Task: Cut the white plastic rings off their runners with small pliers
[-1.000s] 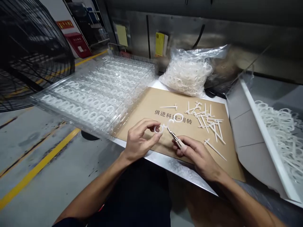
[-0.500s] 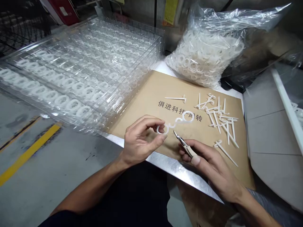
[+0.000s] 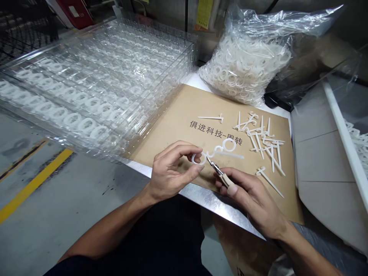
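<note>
Two bare hands work over the bench, both closed. Left hand [image 3: 172, 172]: grip shut, thumb pressed to fingertips on the end ring of a white moulded plastic runner [image 3: 227, 154], which extends right above a kraft cardboard sheet [image 3: 178, 115]. Right hand [image 3: 247, 195]: grip closed around the tan handles of small steel side cutters [image 3: 221, 176], tips just beside the held ring; contact and jaw opening cannot be told. The sheet's near edge stops short of the stainless steel bench edge [image 3: 212, 195]; both forearms cross that edge. Open cardboard remains between the cutters and a loose pile of white plastic sticks [image 3: 262, 134]. Stacked clear plastic trays [image 3: 100, 76] of white rings lie along the sheet's left edge; a clear plastic bag of white rings [image 3: 238, 65] sits behind its far edge.
</note>
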Demonstrator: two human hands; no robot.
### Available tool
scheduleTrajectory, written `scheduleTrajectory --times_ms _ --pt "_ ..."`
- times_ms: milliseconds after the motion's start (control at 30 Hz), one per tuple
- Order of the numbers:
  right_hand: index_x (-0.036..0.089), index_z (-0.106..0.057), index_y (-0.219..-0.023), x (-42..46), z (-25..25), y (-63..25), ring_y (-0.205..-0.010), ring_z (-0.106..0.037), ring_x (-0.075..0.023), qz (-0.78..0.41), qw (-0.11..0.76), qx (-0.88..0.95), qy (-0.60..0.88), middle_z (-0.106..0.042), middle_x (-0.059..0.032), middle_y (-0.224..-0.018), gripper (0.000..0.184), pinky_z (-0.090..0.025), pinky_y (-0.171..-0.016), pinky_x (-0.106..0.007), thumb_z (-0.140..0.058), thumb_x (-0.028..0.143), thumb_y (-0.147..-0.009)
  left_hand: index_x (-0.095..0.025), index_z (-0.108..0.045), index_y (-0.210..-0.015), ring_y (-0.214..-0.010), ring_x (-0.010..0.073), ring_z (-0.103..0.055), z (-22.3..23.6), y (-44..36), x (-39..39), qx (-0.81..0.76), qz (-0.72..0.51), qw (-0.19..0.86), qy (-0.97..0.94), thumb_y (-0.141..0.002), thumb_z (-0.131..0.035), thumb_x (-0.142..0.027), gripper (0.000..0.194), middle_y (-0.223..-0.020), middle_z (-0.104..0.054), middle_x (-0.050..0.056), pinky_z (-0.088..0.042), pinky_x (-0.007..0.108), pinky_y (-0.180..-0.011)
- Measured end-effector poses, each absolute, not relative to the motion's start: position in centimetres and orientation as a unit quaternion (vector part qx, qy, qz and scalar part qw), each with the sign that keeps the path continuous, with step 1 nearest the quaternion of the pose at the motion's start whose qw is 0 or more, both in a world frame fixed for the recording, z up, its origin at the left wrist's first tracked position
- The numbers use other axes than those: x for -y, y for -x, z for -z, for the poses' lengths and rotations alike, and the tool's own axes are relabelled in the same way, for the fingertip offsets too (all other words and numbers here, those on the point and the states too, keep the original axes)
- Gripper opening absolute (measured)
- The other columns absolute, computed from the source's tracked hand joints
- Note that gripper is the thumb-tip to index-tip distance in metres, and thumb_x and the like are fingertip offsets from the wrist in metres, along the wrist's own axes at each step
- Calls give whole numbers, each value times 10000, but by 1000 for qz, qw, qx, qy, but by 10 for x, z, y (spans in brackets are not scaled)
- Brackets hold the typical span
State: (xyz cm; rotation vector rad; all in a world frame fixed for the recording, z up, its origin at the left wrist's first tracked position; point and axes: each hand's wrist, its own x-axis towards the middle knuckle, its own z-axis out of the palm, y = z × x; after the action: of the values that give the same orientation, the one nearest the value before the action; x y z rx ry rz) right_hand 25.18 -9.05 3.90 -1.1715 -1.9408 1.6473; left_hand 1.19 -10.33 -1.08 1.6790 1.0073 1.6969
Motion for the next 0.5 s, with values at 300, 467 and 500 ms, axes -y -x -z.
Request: scheduleTrajectory --times_ms 300,467,500 --pt "205 -655 -984 94 -35 -250 -728 -524 -161 -581 184 678 409 -599 -6 -829 366 -427 -675 -304 -494 520 -1079 -181 -730 -1207 -845 161 -692 13 -10 103 -378 -611 280 -637 -852 -787 -74 375 -966 -722 69 -594 305 -778" --pt "200 -661 -1043 94 -32 -249 -742 -540 -167 -588 187 672 410 -617 -18 -878 375 -434 -684 -313 -487 530 -1081 -187 -733 -1214 -852 164 -699 14 -10 104 -378 -613 295 -627 -856 -786 -81 377 -980 -728 74 -597 306 -779" --pt "198 -663 -1050 93 -32 -249 -739 -541 -167 -588 188 672 410 -618 -18 -879 378 -433 -682 -314 -485 530 -1082 -187 -733 -1214 -853 164 -700 15 -10 104 -379 -613 297 -626 -854 -787 -76 380 -981 -728 74 -597 308 -782"
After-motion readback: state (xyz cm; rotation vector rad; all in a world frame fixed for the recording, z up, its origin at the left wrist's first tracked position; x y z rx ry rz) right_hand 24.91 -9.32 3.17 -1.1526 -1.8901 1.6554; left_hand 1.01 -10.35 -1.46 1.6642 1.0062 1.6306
